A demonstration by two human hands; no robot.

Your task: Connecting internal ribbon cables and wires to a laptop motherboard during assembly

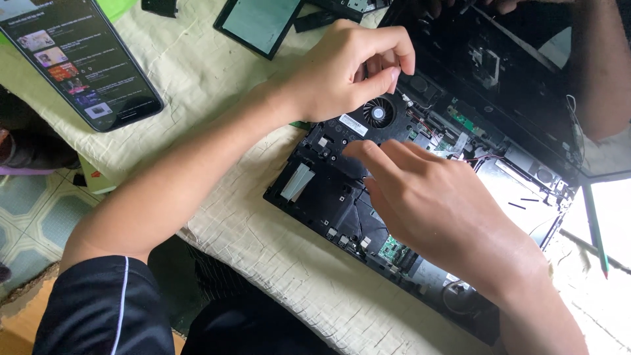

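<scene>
We're mid-teardown of the opened black plastic laptop base on the cloth-covered counter: left hand pinches something tiny (can't tell what) above the round black fan; right hand presses flat, empty. Next likely needs a steady lift.

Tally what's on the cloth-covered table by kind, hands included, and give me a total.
Bare hands at work: 2, left hand and right hand
Opened black laptop chassis with round cooling fan: 1
Black smartphone with lit screen: 1
Flat black-framed rectangular panel with grey face: 1
Total: 5
</scene>
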